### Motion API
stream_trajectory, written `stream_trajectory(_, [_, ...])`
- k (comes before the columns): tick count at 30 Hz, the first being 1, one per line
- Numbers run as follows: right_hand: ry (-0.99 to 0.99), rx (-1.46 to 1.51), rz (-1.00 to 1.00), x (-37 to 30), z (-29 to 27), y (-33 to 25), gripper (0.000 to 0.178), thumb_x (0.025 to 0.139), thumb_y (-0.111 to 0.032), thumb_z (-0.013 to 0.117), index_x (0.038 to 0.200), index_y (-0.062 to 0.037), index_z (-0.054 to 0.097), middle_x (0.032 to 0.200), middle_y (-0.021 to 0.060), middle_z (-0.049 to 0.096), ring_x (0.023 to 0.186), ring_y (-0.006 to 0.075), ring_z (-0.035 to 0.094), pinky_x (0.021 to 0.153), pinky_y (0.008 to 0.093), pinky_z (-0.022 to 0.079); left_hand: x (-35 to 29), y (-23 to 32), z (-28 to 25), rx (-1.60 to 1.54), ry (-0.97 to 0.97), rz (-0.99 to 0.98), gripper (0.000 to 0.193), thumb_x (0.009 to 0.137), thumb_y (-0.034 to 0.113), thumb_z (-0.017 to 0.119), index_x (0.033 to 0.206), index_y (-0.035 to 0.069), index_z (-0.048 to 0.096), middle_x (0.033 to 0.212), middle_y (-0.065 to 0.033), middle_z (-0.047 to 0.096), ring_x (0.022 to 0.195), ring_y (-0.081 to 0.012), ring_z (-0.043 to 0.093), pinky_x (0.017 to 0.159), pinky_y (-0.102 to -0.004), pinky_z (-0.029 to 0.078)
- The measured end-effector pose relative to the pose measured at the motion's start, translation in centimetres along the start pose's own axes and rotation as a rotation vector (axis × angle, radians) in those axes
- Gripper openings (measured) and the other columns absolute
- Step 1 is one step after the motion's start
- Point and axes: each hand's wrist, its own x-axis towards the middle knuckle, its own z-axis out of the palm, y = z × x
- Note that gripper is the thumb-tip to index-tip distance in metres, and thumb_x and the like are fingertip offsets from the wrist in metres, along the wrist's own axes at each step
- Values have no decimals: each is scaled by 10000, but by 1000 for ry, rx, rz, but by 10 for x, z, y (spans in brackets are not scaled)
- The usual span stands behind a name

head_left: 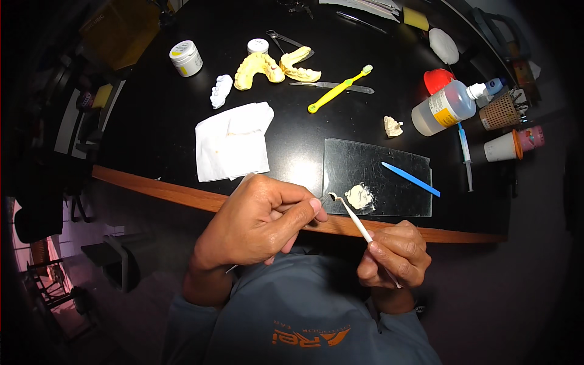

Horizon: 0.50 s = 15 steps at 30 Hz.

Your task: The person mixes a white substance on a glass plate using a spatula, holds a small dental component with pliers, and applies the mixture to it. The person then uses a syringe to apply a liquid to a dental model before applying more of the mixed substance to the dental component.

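Note:
My left hand [261, 222] is closed around a thin metal dental instrument [230, 269]; its back end shows below my wrist, and its tip comes out past my thumb. Between the fingers of my right hand [398, 255] is a slim white-handled tool [358, 222], slanting up to the left. The two tips meet or nearly meet, with a bit of cream material there; contact is too small to tell. Just right of them, a mound of cream paste or powder [360, 197] sits on a glass slab [340, 158]. A blue plastic spatula [410, 179] lies across the slab's right side.
A folded white napkin [234, 146] lies left. Farther back are yellow dental casts [255, 70], a white jar [185, 58], a scalpel [359, 89] and a yellow toothbrush [337, 92]. A squeeze bottle [441, 109], small tooth model [393, 126] and syringe [466, 155] stand or lie right.

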Motion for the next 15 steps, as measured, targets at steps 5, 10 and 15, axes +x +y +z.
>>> stream_trajectory(5, [1, 10, -5, 0, 1, 1, 252, 794, -39, 828, 1027, -113, 769, 874, 13, 760, 713, 129, 724, 495, 246, 453, 0, -1, 0, -8, -3, 3, 332, 1104, 154, 548, 1018, -87, 759, 531, -32, 591, 384, -50, 485, 390, -214, 363])
stream_trajectory(10, [-2, 5, -14, 0, 1, 1, 247, 799, -46, 835, 1029, -111, 771, 873, 14, 759, 711, 131, 726, 501, 244, 450, 0, -1, 0, -11, -2, 12, 325, 1102, 149, 551, 1021, -89, 758, 530, -33, 591, 384, -49, 486, 389, -212, 360])
stream_trajectory(15, [14, 11, -16, 1, 3, 2, 232, 809, -59, 843, 1025, -109, 773, 873, 17, 762, 713, 130, 729, 501, 241, 445, 0, -1, 1, -14, 5, 14, 318, 1098, 144, 558, 1020, -90, 759, 527, -33, 589, 381, -48, 484, 386, -213, 359])
